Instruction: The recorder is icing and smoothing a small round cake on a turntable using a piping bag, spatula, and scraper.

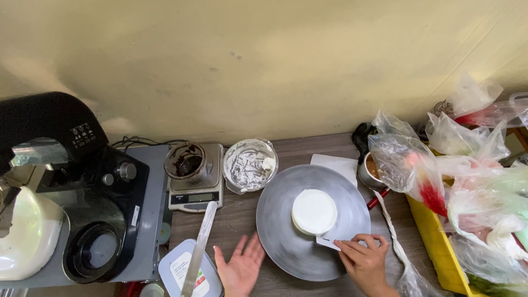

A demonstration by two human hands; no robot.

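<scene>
On the grey turntable (281,238), the right hand (361,259) pinches a white scraper (328,242) against the small white cake (313,211), while the left hand (240,266) hovers open-palmed, empty, beside the rim.

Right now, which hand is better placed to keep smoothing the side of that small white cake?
Probably the right hand: it holds a white scraper against the white cake on the grey turntable. The left hand lies open, beside the turntable's rim.
</scene>
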